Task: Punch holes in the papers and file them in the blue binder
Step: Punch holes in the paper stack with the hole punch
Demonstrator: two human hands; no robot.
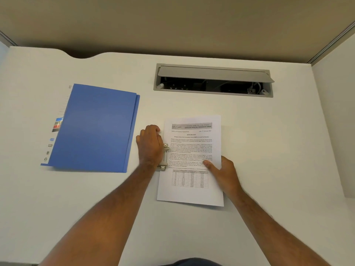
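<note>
A printed white paper (192,146) with text and a table lies on the white desk (269,150), its left edge slid into a metal hole punch (164,157). My left hand (150,145) covers the punch from above, fingers curled over it. My right hand (222,170) rests on the paper's right edge, thumb flat on the sheet. The blue binder (96,127) lies closed on the desk to the left, apart from both hands, with a white printed sheet sticking out along its left side.
A grey cable tray (213,80) with its lid raised is set into the desk behind the paper. Beige partition walls (172,25) close off the back and right. The desk's back edge has a curved cutout at the far left.
</note>
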